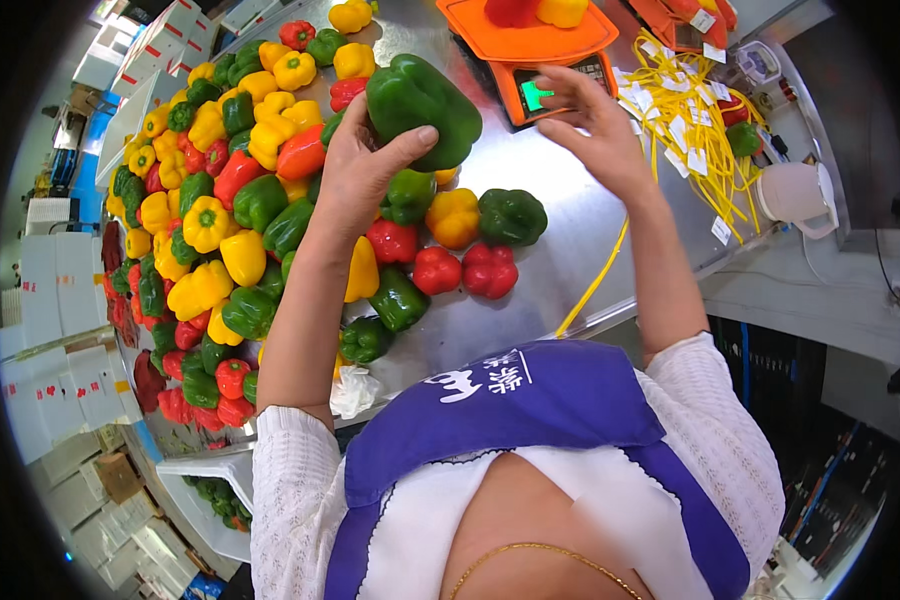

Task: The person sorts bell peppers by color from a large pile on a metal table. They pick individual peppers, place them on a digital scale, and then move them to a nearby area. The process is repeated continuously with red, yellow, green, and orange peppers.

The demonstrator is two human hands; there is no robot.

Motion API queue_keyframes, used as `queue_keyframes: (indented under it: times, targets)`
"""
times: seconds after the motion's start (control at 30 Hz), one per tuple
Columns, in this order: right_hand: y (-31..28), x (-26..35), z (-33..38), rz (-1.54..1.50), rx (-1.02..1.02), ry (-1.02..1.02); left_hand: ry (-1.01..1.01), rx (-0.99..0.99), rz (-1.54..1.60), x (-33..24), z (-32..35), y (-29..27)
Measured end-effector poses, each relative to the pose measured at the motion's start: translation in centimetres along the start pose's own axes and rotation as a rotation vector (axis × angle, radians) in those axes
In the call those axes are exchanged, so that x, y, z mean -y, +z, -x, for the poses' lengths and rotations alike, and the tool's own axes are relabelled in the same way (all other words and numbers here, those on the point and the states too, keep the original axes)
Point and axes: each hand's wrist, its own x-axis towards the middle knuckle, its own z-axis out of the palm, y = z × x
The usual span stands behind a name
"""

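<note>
A large green bell pepper (425, 110) is held up over the metal table by my left hand (362, 165), thumb across its near side. My right hand (595, 130) is raised with fingers apart and nothing in it, close to the display of an orange weighing scale (535, 45). On the scale's tray lie a red pepper (511, 10) and a yellow pepper (562, 10), cut off by the upper edge. Loose below the held pepper are a yellow pepper (453, 218), a dark green pepper (512, 217) and a red pepper (489, 271).
A big heap of red, yellow and green peppers (208, 225) covers the table's left side. Yellow tagged straps (685, 110) lie tangled at right, beside a pale plastic jug (792, 192). A crumpled white bag (354, 392) sits at the near edge; white foam boxes (60, 290) stand left.
</note>
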Motion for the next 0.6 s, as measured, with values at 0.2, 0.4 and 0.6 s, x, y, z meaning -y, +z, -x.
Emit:
queue_keyframes:
  times: [0.2,0.4,0.6]
  targets:
    - [-1.9,-8.9,4.9,0.246,0.366,0.261,0.048,-0.070,-0.121,3.1,-4.6,2.6]
    - [1.7,-11.9,8.5,0.124,0.558,0.081,0.073,-0.182,-0.249,5.2,-10.7,3.2]
    - [-2.9,-14.0,3.8,0.212,0.573,-0.010,0.103,-0.248,-0.378,9.2,-15.3,3.6]
